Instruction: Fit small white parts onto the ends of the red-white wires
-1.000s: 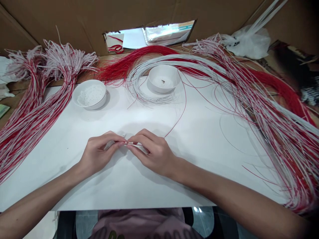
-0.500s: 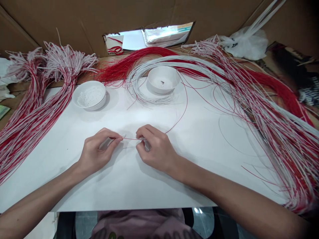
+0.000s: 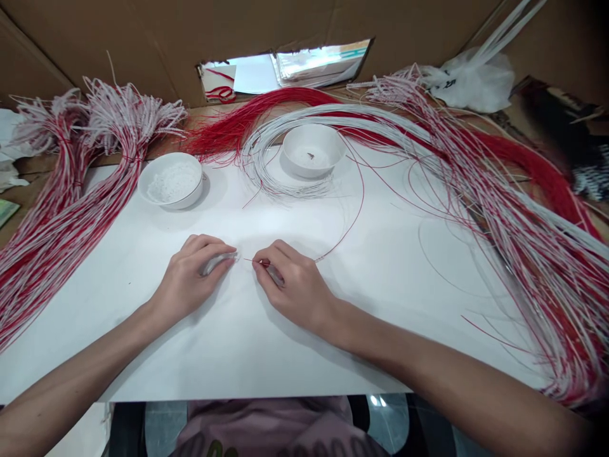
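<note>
fingers of the right hand (image 3: 295, 289) pinch a red wire (image 3: 354, 216), its tip pointing left at the left hand (image 3: 193, 279), closed on a small pale piece (image 3: 219, 260) just beside, above the white counter (image 3: 266, 355).

Matt white paper sheet (image 3: 190, 355); glossy white bowl (image 3: 171, 181); rough cardboard wall (image 3: 143, 38).

We see a white sheet (image 3: 228, 355) that covers the wooden table (image 3: 28, 166). On it stand two white bowls: one with white small pieces (image 3: 172, 180) and one almost empty (image 3: 313, 150). Bundles of red and white wires (image 3: 52, 228) lie at the left, a coil of white wires (image 3: 266, 171) lies beside the second bowl, and a long mass of red and white wires (image 3: 533, 254) lies at the right.
</note>
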A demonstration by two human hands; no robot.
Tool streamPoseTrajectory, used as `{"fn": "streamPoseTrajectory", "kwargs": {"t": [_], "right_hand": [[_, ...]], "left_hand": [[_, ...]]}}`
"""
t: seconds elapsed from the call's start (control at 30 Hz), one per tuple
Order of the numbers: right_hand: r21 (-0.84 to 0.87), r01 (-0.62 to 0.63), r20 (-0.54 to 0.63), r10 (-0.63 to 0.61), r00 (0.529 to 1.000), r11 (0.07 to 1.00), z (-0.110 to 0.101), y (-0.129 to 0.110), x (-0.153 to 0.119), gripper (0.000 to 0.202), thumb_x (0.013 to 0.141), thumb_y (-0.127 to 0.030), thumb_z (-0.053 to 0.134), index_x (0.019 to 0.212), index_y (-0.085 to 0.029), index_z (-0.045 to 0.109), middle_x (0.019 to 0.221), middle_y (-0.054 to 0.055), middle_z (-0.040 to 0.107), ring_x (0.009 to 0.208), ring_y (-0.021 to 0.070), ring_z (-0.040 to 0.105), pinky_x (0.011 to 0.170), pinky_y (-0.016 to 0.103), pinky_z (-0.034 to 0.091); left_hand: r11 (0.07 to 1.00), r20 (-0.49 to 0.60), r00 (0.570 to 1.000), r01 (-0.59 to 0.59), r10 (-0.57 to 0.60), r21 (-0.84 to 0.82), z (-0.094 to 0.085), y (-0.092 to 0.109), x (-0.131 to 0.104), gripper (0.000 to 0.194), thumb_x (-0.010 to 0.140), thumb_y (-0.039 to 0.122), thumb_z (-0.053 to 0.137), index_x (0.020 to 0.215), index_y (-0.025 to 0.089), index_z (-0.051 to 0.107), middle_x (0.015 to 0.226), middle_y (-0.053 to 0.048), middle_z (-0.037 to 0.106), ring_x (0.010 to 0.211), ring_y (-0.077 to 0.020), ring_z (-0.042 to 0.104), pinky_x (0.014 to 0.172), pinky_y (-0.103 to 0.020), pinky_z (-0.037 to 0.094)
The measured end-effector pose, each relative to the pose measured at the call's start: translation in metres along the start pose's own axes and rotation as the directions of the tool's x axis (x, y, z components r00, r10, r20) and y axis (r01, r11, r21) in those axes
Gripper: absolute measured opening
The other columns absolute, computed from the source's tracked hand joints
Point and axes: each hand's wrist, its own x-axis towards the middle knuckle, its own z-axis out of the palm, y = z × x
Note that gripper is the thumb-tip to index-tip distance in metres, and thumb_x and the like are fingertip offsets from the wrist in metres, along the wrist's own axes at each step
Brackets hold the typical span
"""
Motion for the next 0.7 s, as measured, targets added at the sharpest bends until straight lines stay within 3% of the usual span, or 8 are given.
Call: {"fn": "streamPoseTrajectory", "kwargs": {"t": [0.4,0.5,0.6,0.7], "right_hand": [[-0.025,0.000,-0.063,-0.001,0.998,1.000,0.001,-0.002,0.000,0.010,0.091,-0.016,0.054,0.086,-0.015,0.062,0.081,0.002,0.060,0.066,0.0089,0.056,0.059,0.022,0.047],[0.001,0.037,-0.076,-0.036,0.996,0.999,0.000,-0.002,0.000,0.010,0.092,-0.016,0.053,0.087,-0.015,0.062,0.081,0.002,0.060,0.066,0.0086,0.057,0.058,0.021,0.047],[0.013,0.084,-0.095,-0.082,0.992,0.996,0.000,-0.002,0.000,0.010,0.092,-0.016,0.053,0.088,-0.015,0.062,0.080,0.002,0.060,0.065,0.0083,0.056,0.055,0.021,0.044],[0.022,0.125,-0.127,-0.122,0.984,0.992,0.000,-0.004,0.000,0.010,0.093,-0.016,0.054,0.087,-0.016,0.062,0.078,0.001,0.061,0.064,0.0078,0.055,0.053,0.021,0.042]], "left_hand": [[0.999,-0.018,1.000,0.009,-0.010,-0.046,0.003,0.003,0.001,0.011,0.089,0.018,0.061,0.092,0.022,0.071,0.092,-0.002,0.068,0.090,-0.0166,0.059,0.081,-0.030,0.047],[0.970,0.001,0.990,0.137,-0.139,-0.203,0.002,0.004,-0.001,0.007,0.088,0.022,0.063,0.091,0.022,0.070,0.089,-0.001,0.069,0.085,-0.0157,0.061,0.075,-0.028,0.049],[0.863,0.067,0.955,0.290,-0.288,-0.415,0.000,0.008,-0.002,0.007,0.086,0.027,0.066,0.091,0.023,0.070,0.088,0.000,0.071,0.082,-0.0147,0.064,0.073,-0.026,0.050],[0.752,0.122,0.934,0.343,-0.335,-0.562,-0.003,0.014,-0.003,0.006,0.085,0.027,0.068,0.089,0.023,0.071,0.088,-0.001,0.072,0.086,-0.0149,0.066,0.078,-0.025,0.052]]}}
